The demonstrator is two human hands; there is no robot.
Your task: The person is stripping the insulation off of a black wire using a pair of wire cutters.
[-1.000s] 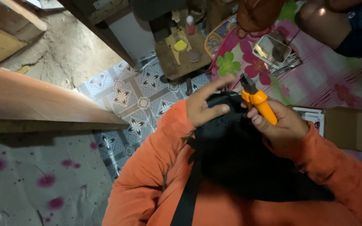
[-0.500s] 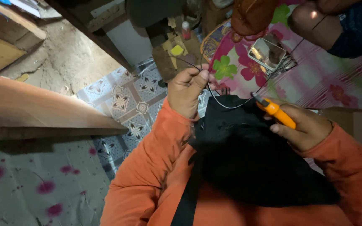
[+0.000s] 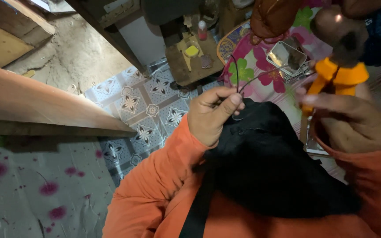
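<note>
1. Your left hand (image 3: 212,115) is closed in a pinch: thumb and forefinger press together on a thin dark wire (image 3: 243,83) just above the black fabric (image 3: 265,163).
2. From that pinch the wire rises in a narrow loop and one strand runs off toward your right hand, ending somewhere near the orange tool; the far end is too blurred to follow.
3. Your right hand (image 3: 353,123) is curled around the orange-handled pliers (image 3: 336,77), fingers wrapped over the grips, with the handles standing up above your knuckles. The tool's head is blurred, so you cannot tell how it sits.
4. The black fabric lies bunched in your lap, directly beneath both hands and touching the heel of your left one. A black strap (image 3: 197,211) runs down from it across your orange sleeve (image 3: 155,189).
5. Beyond your left hand, well apart from it, stands a small wooden stool (image 3: 190,66) carrying a yellow piece and a small bottle with a red cap (image 3: 202,30).
6. Just past your right hand a small mirror (image 3: 286,55) lies on a pink flowered cloth (image 3: 261,66).
7. To the outer side of your left arm there is a patterned tile floor (image 3: 146,105) and a long wooden plank (image 3: 36,105).
</note>
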